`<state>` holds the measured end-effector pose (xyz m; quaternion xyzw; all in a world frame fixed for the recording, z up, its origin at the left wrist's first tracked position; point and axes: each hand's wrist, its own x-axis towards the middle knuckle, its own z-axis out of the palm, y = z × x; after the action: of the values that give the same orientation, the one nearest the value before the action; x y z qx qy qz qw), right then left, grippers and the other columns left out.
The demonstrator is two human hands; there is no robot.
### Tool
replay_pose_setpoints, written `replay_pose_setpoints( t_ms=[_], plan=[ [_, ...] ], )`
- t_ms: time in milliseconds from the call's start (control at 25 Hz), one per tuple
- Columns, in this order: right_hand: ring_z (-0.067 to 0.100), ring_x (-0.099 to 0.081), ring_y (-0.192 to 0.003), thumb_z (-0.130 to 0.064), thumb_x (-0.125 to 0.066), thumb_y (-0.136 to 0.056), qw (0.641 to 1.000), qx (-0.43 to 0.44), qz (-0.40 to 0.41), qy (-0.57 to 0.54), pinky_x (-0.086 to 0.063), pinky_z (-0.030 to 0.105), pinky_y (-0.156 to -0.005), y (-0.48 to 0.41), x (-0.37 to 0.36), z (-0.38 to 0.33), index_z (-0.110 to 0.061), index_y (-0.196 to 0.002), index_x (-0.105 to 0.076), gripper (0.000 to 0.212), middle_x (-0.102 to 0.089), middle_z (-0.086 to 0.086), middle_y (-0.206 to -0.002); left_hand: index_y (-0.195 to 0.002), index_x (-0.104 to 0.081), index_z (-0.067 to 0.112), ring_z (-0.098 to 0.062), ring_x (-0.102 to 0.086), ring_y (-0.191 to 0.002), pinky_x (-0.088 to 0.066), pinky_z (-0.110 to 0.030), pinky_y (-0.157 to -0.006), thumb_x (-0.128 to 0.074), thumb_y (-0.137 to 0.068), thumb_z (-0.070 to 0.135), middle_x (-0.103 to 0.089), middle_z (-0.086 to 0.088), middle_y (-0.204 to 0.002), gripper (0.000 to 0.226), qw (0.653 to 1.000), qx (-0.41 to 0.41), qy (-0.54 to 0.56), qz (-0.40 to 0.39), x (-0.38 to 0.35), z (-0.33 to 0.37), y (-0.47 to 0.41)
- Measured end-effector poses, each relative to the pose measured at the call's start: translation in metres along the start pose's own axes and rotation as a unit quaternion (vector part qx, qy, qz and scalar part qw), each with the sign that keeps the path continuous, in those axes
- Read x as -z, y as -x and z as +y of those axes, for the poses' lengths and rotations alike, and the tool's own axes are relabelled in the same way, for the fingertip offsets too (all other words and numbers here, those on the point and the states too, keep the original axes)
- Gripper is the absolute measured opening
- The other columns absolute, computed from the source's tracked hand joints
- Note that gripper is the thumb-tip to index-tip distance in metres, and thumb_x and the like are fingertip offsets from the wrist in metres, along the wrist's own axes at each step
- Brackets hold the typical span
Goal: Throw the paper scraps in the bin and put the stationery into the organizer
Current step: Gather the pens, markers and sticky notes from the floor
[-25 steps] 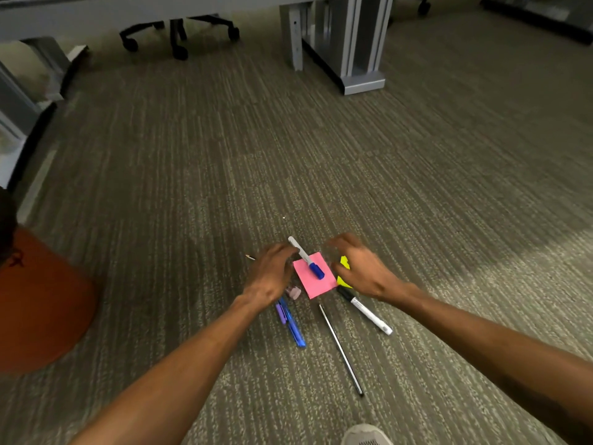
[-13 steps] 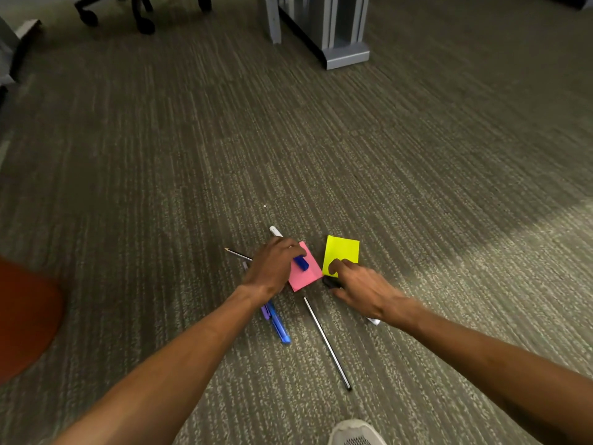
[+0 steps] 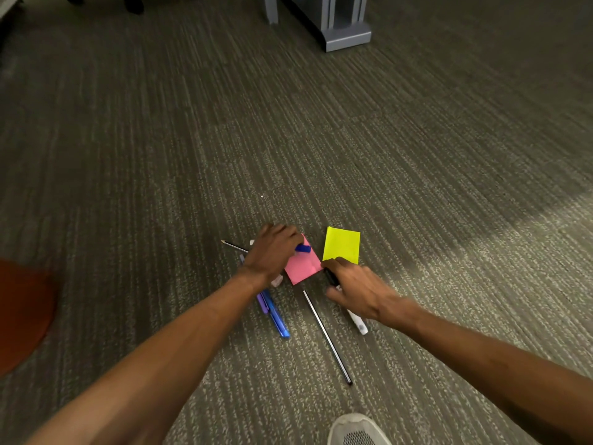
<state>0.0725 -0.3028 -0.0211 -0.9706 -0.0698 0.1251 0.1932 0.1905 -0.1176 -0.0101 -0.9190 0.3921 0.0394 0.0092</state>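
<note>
Stationery lies scattered on the carpet. My left hand [image 3: 272, 252] is closed over a white marker, whose blue cap [image 3: 303, 248] sticks out across a pink sticky note [image 3: 305, 268]. A yellow sticky note [image 3: 341, 245] lies flat just to its right. My right hand [image 3: 359, 290] curls around a white marker with a black cap [image 3: 330, 277], which still rests on the floor. A blue pen [image 3: 276, 317] and a purple pen [image 3: 262, 303] lie under my left wrist. A pencil tip [image 3: 232, 245] shows to the left of that hand. A long thin pencil [image 3: 327, 337] lies between my arms.
An orange-brown rounded object [image 3: 22, 316] sits at the left edge. A grey desk leg base [image 3: 346, 35] stands at the top, with chair wheels [image 3: 131, 4] at the top left. My white shoe [image 3: 356, 428] shows at the bottom. No bin or organizer is in view.
My left hand has closed over the blue-capped marker. My right hand came off the yellow note and settled around the black-capped marker. The view tilted down.
</note>
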Motion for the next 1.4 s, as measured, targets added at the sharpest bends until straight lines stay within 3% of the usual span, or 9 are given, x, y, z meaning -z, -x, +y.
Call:
replay_pose_setpoints(
  t_ms=[120,320,520,640,720,880,960,1080,1400],
  plan=[
    [0.029,-0.06,-0.098,-0.034,-0.051,-0.081,0.999,-0.004,0.031,-0.035,-0.048,0.038,-0.077,-0.001,0.003,-0.007,-0.02,-0.121,-0.053,0.042,-0.061,0.006,-0.112,-0.123,-0.055,0.021,-0.023,-0.056,-0.112,-0.04,-0.04,-0.099,-0.048,-0.1,0.026,-0.057,0.0,-0.12,0.025,0.998,0.022,0.038,0.046,0.013,-0.002,0.006],
    [0.03,-0.059,-0.092,-0.022,-0.046,-0.083,0.994,-0.009,0.047,-0.095,-0.047,0.038,-0.074,-0.003,0.001,-0.022,-0.016,-0.106,-0.057,0.026,-0.063,0.01,-0.103,-0.117,-0.051,0.015,-0.017,-0.052,-0.083,-0.046,-0.037,-0.073,-0.038,-0.104,0.028,-0.049,0.0,-0.106,0.023,0.967,0.105,0.205,0.113,0.031,-0.011,0.027],
    [0.035,-0.064,-0.08,-0.032,-0.044,-0.084,0.996,-0.009,0.051,-0.079,-0.049,0.039,-0.062,-0.002,-0.007,-0.036,-0.017,-0.098,-0.056,0.025,-0.069,0.015,-0.09,-0.112,-0.047,0.022,-0.013,-0.05,-0.068,-0.042,-0.028,-0.055,-0.036,-0.103,0.033,-0.045,0.006,-0.102,0.019,0.928,0.187,0.27,0.174,0.031,-0.022,0.052],
    [0.032,-0.064,-0.076,-0.027,-0.05,-0.083,0.998,0.009,0.038,-0.058,-0.043,0.034,-0.058,-0.006,-0.009,-0.041,-0.014,-0.085,-0.059,0.015,-0.069,0.013,-0.083,-0.102,-0.045,0.03,-0.007,-0.048,-0.066,-0.03,-0.022,-0.055,-0.046,-0.094,0.042,-0.051,0.009,-0.088,0.014,0.945,0.154,0.27,0.103,0.019,-0.032,0.072],
    [0.031,-0.063,-0.076,-0.023,-0.054,-0.083,0.998,0.015,0.035,-0.044,-0.039,0.032,-0.058,-0.008,-0.01,-0.04,-0.013,-0.081,-0.06,0.011,-0.069,0.012,-0.083,-0.102,-0.049,0.035,-0.011,-0.054,-0.067,-0.034,-0.026,-0.055,-0.049,-0.089,0.048,-0.055,0.013,-0.083,0.018,0.967,0.088,0.238,0.028,0.01,-0.039,0.085],
    [0.027,-0.064,-0.077,-0.028,-0.063,-0.084,0.999,0.005,0.008,-0.048,-0.041,0.029,-0.061,0.0,-0.014,-0.036,-0.02,-0.082,-0.056,0.011,-0.068,0.008,-0.085,-0.125,-0.06,0.033,-0.01,-0.058,-0.104,-0.051,-0.029,-0.082,-0.061,-0.091,0.037,-0.055,0.012,-0.121,0.034,0.981,-0.038,0.175,-0.073,-0.008,-0.047,0.1],
    [0.023,-0.063,-0.073,-0.041,-0.069,-0.082,0.998,-0.018,-0.017,-0.053,-0.047,0.031,-0.063,0.008,-0.02,-0.037,-0.029,-0.082,-0.05,0.022,-0.065,0.002,-0.081,-0.124,-0.061,0.038,-0.008,-0.059,-0.104,-0.055,-0.031,-0.079,-0.063,-0.092,0.038,-0.051,0.015,-0.127,0.033,0.982,-0.062,0.164,-0.077,-0.011,-0.049,0.104],
    [0.016,-0.057,-0.067,-0.053,-0.07,-0.08,0.998,-0.033,-0.033,-0.05,-0.044,0.029,-0.063,0.012,-0.025,-0.037,-0.029,-0.082,-0.049,0.032,-0.058,-0.006,-0.077,-0.123,-0.06,0.042,-0.006,-0.061,-0.104,-0.048,-0.015,-0.072,-0.065,-0.09,0.04,-0.051,0.02,-0.13,0.034,0.982,-0.074,0.162,-0.065,-0.014,-0.049,0.107],
    [0.002,-0.046,-0.056,-0.053,-0.069,-0.081,0.998,-0.042,-0.013,-0.047,-0.028,0.021,-0.048,0.01,-0.026,-0.038,-0.034,-0.072,-0.038,0.037,-0.052,-0.011,-0.07,-0.124,-0.061,0.04,-0.002,-0.061,-0.095,-0.025,0.0,-0.056,-0.069,-0.088,0.034,-0.053,0.021,-0.126,0.038,0.986,-0.054,0.144,-0.061,-0.016,-0.048,0.11]
  ],
)
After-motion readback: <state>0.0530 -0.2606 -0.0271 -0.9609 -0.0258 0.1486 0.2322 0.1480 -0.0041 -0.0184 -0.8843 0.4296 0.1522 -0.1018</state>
